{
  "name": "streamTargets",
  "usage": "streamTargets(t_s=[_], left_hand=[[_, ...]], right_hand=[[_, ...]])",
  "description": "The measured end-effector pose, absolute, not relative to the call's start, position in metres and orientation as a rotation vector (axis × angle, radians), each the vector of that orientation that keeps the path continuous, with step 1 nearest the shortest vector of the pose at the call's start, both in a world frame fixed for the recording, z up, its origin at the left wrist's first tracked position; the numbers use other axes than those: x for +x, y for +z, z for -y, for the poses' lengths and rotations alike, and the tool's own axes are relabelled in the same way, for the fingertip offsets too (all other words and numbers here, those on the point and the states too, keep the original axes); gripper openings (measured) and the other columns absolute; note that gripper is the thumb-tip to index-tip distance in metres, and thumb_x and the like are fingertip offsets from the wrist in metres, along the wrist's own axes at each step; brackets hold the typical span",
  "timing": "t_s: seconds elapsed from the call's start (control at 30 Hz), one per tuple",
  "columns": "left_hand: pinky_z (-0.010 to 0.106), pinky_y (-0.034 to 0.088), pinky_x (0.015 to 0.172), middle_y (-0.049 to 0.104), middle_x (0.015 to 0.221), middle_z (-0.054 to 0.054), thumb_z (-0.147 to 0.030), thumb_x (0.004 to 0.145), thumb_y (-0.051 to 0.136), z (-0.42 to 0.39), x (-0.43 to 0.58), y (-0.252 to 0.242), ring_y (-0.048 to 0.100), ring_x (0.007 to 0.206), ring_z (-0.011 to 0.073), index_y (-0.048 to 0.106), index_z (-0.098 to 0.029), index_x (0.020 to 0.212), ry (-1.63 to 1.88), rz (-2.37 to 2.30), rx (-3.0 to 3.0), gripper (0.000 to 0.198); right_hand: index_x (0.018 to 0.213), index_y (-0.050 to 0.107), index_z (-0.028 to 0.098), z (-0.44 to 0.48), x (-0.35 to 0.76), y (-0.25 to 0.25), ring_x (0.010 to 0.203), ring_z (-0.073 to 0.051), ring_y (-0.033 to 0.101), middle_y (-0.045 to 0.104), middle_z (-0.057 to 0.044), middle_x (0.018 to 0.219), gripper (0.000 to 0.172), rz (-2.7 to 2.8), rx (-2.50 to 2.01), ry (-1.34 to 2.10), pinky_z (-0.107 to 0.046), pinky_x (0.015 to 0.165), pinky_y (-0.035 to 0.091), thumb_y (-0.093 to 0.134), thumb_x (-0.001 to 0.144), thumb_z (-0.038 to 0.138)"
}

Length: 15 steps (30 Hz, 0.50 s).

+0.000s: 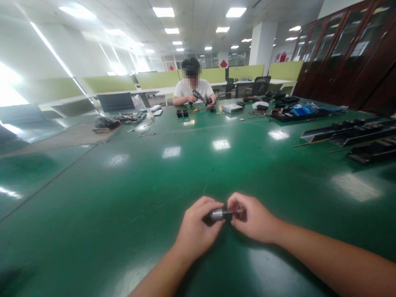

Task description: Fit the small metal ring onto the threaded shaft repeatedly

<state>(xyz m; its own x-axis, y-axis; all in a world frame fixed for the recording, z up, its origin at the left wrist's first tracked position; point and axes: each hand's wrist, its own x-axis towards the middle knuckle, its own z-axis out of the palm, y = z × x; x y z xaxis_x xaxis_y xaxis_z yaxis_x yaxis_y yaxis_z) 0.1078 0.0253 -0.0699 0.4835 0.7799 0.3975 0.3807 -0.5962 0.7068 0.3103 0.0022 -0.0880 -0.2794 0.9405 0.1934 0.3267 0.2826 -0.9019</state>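
Note:
Near the front middle of the green table, my left hand (198, 225) is closed around a short cylindrical tool (217, 214) with a silver barrel. Its dark rear part is mostly hidden in my palm. From the barrel a black section and a thin metal bit (237, 211) point right, toward my right hand (252, 218). The fingers of that hand are curled round the black section, with the bit running between thumb and forefinger. The two hands almost meet, just above the table top.
Across the green table (185, 173) a person (193, 88) in a white shirt holds a power drill (198, 95). Two small black blocks (182, 113) and a white box (232, 108) lie nearby. Long black metal channels (346, 130) and a black tray (297, 114) occupy the right side.

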Motion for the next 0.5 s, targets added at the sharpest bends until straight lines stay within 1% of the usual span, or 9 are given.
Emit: streamTargets(t_s=[0.1,0.27,0.5], left_hand=[[0.028,0.049,0.078,0.068,0.095,0.003,-0.01,0.078,0.066,-0.0262,0.1077,-0.0712,0.063,0.088,0.0171,0.068,-0.024,0.101,0.984,-0.966,2.189,0.027],[0.029,0.048,0.077,0.067,0.091,0.004,-0.009,0.079,0.063,-0.0264,0.1086,-0.0716,0.062,0.087,0.0176,0.066,-0.022,0.091,0.996,-0.951,2.189,0.018],[0.028,0.046,0.077,0.064,0.091,0.003,-0.006,0.077,0.064,-0.0262,0.1075,-0.069,0.06,0.088,0.0169,0.063,-0.02,0.088,1.021,-0.957,2.184,0.017]], right_hand=[[0.091,0.057,0.019,-0.0017,0.3091,-0.0873,0.067,-0.012,0.056,0.061,0.002,0.079,0.026,1.76,-1.136,1.0,-0.022,0.06,0.044,0.06,0.071,0.002],[0.091,0.059,0.019,-0.002,0.3077,-0.0857,0.072,-0.014,0.059,0.062,0.001,0.081,0.027,1.753,-1.14,0.99,-0.023,0.064,0.047,0.061,0.071,0.002],[0.093,0.059,0.019,-0.0009,0.3082,-0.0844,0.071,-0.013,0.059,0.062,0.001,0.084,0.026,1.765,-1.147,1.003,-0.023,0.064,0.046,0.062,0.072,0.003]])
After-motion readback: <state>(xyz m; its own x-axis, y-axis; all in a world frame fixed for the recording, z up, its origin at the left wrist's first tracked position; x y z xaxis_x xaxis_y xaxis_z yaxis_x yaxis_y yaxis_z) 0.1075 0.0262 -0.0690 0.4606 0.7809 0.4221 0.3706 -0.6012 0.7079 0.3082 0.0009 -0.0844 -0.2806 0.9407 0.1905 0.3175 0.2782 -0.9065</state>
